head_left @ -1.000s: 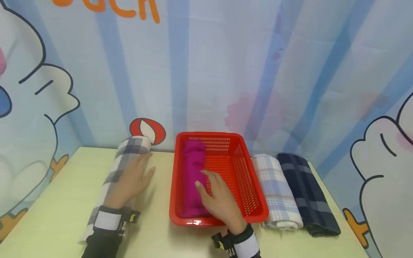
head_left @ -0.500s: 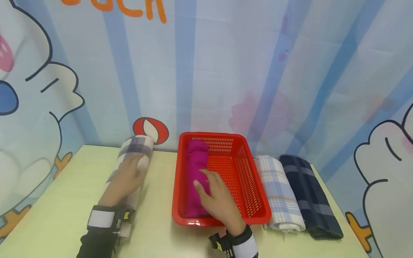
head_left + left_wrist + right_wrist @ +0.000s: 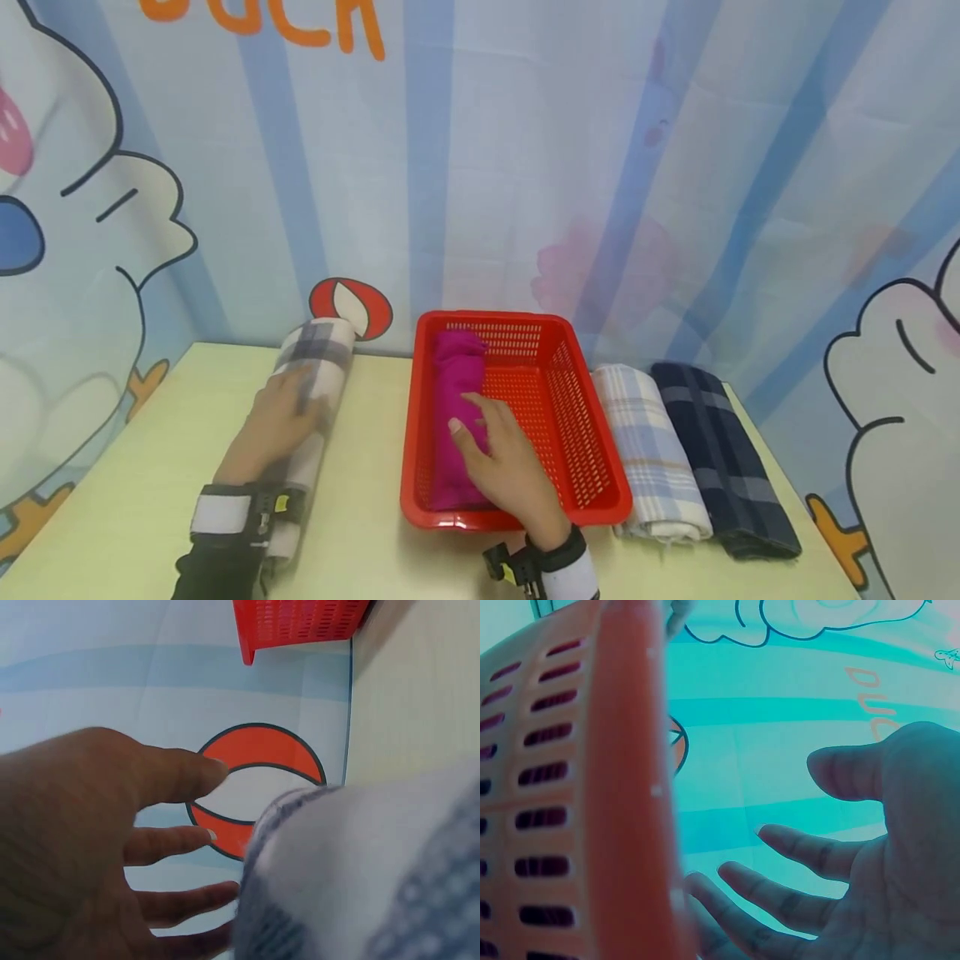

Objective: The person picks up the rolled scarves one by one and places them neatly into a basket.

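Observation:
In the head view, a rolled cloth with grey and white checks (image 3: 328, 362) lies on the left of the table. My left hand (image 3: 273, 429) is over its left side, fingers loosely spread. The left wrist view has the roll (image 3: 337, 870) close beside the relaxed fingertips, thumb apart from it. My right hand (image 3: 513, 471) hovers over the front of a red plastic basket (image 3: 618, 496), thumb and fingers parted, holding nothing. Inside the basket, along its left wall, lies a magenta rolled cloth (image 3: 459, 383), partly covered by that hand. The basket's rim (image 3: 634, 780) looms large in the right wrist view.
Right of the basket lie a light blue and white plaid roll (image 3: 651, 450) and a navy plaid roll (image 3: 722, 458), side by side. A printed cartoon curtain (image 3: 495, 167) stands behind the pale yellow table (image 3: 367, 500).
My left hand has shifted left across the checked roll, and the roll's near end has swung right. My right hand stays above the basket. The head view has shifted slightly.

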`<state>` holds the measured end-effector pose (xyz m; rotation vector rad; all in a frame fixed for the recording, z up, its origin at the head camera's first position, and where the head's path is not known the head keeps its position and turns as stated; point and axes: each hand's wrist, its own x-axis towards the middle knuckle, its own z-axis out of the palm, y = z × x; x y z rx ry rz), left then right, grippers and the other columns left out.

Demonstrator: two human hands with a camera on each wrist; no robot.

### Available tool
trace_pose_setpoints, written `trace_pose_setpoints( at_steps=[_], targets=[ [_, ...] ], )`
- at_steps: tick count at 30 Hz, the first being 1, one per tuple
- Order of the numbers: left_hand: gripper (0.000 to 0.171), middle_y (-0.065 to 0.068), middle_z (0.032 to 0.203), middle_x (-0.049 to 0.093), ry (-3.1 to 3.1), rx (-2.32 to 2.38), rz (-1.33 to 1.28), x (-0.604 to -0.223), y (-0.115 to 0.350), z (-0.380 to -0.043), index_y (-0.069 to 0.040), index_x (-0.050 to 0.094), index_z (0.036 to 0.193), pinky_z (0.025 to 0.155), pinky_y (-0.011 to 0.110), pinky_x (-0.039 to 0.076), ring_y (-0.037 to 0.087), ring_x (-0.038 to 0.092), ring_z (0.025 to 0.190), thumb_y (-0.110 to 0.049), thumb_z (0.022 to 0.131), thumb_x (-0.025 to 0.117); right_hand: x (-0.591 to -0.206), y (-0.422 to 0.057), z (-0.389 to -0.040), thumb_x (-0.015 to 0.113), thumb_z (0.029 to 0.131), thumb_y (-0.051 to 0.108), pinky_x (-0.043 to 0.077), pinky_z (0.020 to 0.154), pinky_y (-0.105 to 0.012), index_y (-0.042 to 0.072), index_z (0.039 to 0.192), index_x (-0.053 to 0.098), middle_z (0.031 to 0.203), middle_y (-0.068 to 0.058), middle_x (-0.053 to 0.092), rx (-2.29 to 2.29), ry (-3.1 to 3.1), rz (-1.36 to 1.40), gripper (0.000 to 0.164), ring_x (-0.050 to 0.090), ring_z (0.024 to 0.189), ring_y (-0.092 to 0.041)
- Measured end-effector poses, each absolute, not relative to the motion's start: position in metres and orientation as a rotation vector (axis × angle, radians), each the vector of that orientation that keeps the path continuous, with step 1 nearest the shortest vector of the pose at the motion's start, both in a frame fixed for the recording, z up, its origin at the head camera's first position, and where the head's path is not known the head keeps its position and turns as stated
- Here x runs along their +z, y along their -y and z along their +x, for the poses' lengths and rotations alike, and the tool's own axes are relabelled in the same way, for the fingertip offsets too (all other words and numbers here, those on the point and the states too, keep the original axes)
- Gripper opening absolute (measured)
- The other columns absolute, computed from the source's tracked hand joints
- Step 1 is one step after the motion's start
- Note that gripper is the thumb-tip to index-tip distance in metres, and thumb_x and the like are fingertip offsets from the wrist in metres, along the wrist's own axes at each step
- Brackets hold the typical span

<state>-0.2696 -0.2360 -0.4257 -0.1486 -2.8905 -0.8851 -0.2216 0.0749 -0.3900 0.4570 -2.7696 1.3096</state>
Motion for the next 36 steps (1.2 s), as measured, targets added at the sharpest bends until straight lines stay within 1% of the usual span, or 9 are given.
trace_pose_setpoints(
  at_steps=[6,10,13,17,21,24,30,33,36],
  targets=[
    [0.07,0.046,0.137,0.035,2.985,-0.84,-0.079,-0.433,0.244,-0.272,0.01,0.023,0.151,0.093,0.072,0.042,0.064,0.044,0.12,-0.032,0.101,0.05,-0.39,-0.078,-0.222,0.05,0.102,0.044,0.051,0.1,-0.051,0.014,0.146,0.046,0.142,-0.011,0.051,1.318,2.772,0.458,0.053,0.056,0.123,-0.029],
    [0.081,0.048,0.136,0.035,3.037,-0.797,-0.06,-0.437,0.25,-0.272,0.012,0.018,0.151,0.091,0.07,0.045,0.065,0.046,0.116,-0.039,0.099,0.054,-0.39,-0.076,-0.221,0.051,0.101,0.043,0.051,0.1,-0.049,0.016,0.146,0.045,0.141,-0.009,0.051,1.318,2.778,0.465,0.053,0.056,0.122,-0.027],
    [0.091,0.048,0.136,0.033,3.094,-0.804,-0.011,-0.439,0.255,-0.271,0.013,0.01,0.152,0.089,0.068,0.047,0.062,0.05,0.113,-0.045,0.097,0.055,-0.389,-0.075,-0.22,0.051,0.102,0.042,0.052,0.098,-0.05,0.015,0.146,0.045,0.141,-0.01,0.051,1.324,2.77,0.479,0.053,0.056,0.121,-0.027],
    [0.102,0.047,0.138,0.029,3.182,-0.824,0.034,-0.443,0.262,-0.27,0.013,-0.002,0.153,0.088,0.065,0.05,0.054,0.054,0.108,-0.051,0.096,0.055,-0.389,-0.074,-0.22,0.052,0.101,0.041,0.052,0.098,-0.052,0.015,0.146,0.045,0.14,-0.011,0.052,1.341,2.769,0.47,0.052,0.055,0.122,-0.03],
    [0.109,0.048,0.143,0.025,3.225,-0.85,0.09,-0.448,0.264,-0.268,0.01,-0.005,0.153,0.093,0.066,0.048,0.057,0.05,0.116,-0.058,0.093,0.054,-0.387,-0.073,-0.219,0.054,0.101,0.04,0.053,0.097,-0.052,0.016,0.146,0.045,0.137,-0.01,0.053,1.325,2.776,0.458,0.052,0.056,0.121,-0.029],
    [0.114,0.05,0.144,0.024,3.241,-0.869,0.139,-0.449,0.262,-0.27,0.008,-0.008,0.154,0.093,0.067,0.047,0.061,0.046,0.122,-0.061,0.09,0.056,-0.385,-0.074,-0.218,0.056,0.1,0.039,0.053,0.096,-0.05,0.017,0.146,0.045,0.136,-0.009,0.054,1.307,2.781,0.452,0.052,0.056,0.12,-0.026],
    [0.121,0.052,0.143,0.025,3.235,-0.854,0.182,-0.449,0.259,-0.271,0.008,-0.011,0.154,0.093,0.068,0.047,0.063,0.045,0.121,-0.058,0.085,0.064,-0.385,-0.073,-0.217,0.055,0.1,0.04,0.053,0.097,-0.05,0.018,0.146,0.045,0.138,-0.008,0.053,1.309,2.784,0.438,0.053,0.055,0.121,-0.026],
    [0.124,0.052,0.143,0.022,3.237,-0.877,0.224,-0.448,0.26,-0.271,0.007,-0.013,0.153,0.095,0.069,0.045,0.065,0.041,0.124,-0.06,0.084,0.064,-0.385,-0.074,-0.217,0.055,0.1,0.039,0.053,0.097,-0.051,0.017,0.146,0.045,0.138,-0.009,0.052,1.304,2.777,0.443,0.052,0.055,0.121,-0.026],
    [0.128,0.05,0.144,0.024,3.242,-0.915,0.29,-0.448,0.264,-0.268,0.006,-0.015,0.153,0.096,0.069,0.045,0.064,0.04,0.125,-0.064,0.082,0.064,-0.383,-0.073,-0.218,0.057,0.099,0.038,0.053,0.097,-0.051,0.018,0.146,0.045,0.139,-0.008,0.052,1.303,2.782,0.43,0.052,0.056,0.121,-0.027]
  ],
)
